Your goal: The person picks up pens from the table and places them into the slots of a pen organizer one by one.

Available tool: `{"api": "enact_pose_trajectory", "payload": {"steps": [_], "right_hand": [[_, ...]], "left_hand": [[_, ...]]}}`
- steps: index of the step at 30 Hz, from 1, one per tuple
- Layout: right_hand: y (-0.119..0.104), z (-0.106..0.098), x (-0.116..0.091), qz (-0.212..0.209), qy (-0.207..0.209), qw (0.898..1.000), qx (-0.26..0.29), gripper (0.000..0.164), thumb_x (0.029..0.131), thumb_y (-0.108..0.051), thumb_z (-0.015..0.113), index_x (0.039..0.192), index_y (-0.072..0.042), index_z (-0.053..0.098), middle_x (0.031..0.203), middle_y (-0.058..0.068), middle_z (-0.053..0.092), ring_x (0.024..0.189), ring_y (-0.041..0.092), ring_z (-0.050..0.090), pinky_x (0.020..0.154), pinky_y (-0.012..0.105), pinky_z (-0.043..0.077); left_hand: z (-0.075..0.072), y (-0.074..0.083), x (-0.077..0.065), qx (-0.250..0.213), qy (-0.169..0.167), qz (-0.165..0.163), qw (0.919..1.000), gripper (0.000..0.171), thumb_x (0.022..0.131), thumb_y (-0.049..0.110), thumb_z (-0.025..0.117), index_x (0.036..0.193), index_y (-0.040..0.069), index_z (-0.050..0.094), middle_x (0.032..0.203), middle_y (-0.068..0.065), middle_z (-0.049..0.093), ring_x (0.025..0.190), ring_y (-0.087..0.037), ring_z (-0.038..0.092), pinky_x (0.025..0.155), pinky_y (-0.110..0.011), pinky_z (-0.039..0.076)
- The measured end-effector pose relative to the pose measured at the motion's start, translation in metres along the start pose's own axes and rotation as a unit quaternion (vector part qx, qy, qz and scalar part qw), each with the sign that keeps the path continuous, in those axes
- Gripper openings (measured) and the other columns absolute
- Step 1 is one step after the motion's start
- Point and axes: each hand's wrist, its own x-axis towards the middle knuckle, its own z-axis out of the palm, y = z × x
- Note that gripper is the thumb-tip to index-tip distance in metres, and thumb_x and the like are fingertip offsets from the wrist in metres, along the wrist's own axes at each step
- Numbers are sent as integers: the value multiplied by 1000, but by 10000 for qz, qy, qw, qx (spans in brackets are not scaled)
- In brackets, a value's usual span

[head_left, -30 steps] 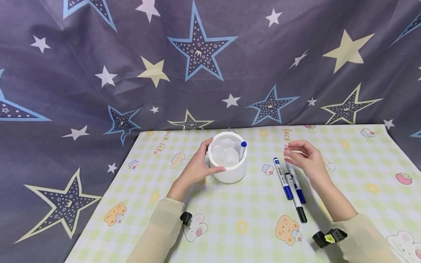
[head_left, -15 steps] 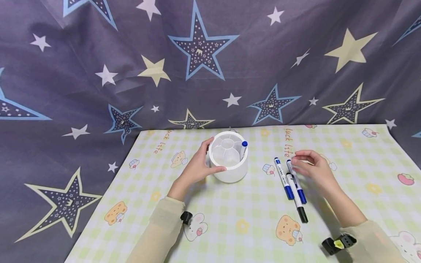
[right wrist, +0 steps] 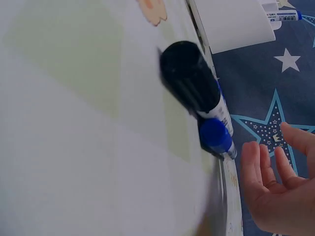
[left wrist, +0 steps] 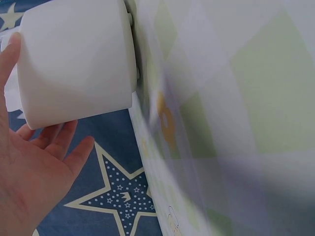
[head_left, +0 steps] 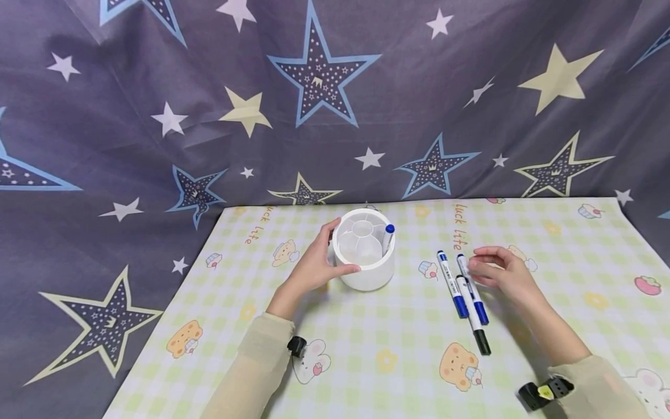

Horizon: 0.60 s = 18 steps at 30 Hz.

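A white round pen holder [head_left: 366, 274] with clear dividers stands on the table, and one blue-capped marker [head_left: 388, 238] leans upright inside it. My left hand [head_left: 312, 262] grips the holder from the left, thumb over the rim and fingers round its side; the left wrist view shows the hand [left wrist: 39, 167] against the white wall [left wrist: 78, 64]. To the right lie a blue marker [head_left: 451, 282], a second blue marker [head_left: 473, 291] and a black-capped marker [head_left: 473, 314], side by side. Beside their upper ends hovers my right hand [head_left: 505, 273], fingers loosely bent and holding nothing.
The table is covered by a green checked cloth [head_left: 387, 326] with cartoon prints. A dark curtain with stars [head_left: 335, 163] hangs behind its far edge. A small black device [head_left: 544, 393] is strapped at the right wrist, another [head_left: 296, 347] at the left.
My right hand has moved right and nearer to me, down beside the upper ends of the markers. The left hand and the pen holder have stayed in place.
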Motion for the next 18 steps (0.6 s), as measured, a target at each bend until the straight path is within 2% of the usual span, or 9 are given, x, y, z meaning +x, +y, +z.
{"api": "enact_pose_trajectory", "payload": {"steps": [5,10,18], "right_hand": [[2,-4,1,215,1,9987,-452,35,94,-7,67,124,0,50,94,-12,66,87,3,69,82,20,63],[4,-6,1,370,-28,9949,-938,47,96,-14,68,131,7,45,95,-15,63,87,0,67,83,19,63],[7,-10,2,520,-140,9915,-1188,48,97,-15,66,132,9,45,93,-17,64,86,-1,68,82,19,63]], "left_hand": [[-1,0,-1,16,-2,8,10000,112,73,35,90,159,19,20,157,-8,40,142,-28,43,122,-49,37],[-1,1,-1,6,14,40,10000,112,73,35,90,158,19,20,157,-8,40,142,-29,43,122,-50,37],[-1,2,-2,75,10,-9,10000,112,73,36,90,158,21,20,156,-8,41,142,-28,43,122,-49,38]]}}
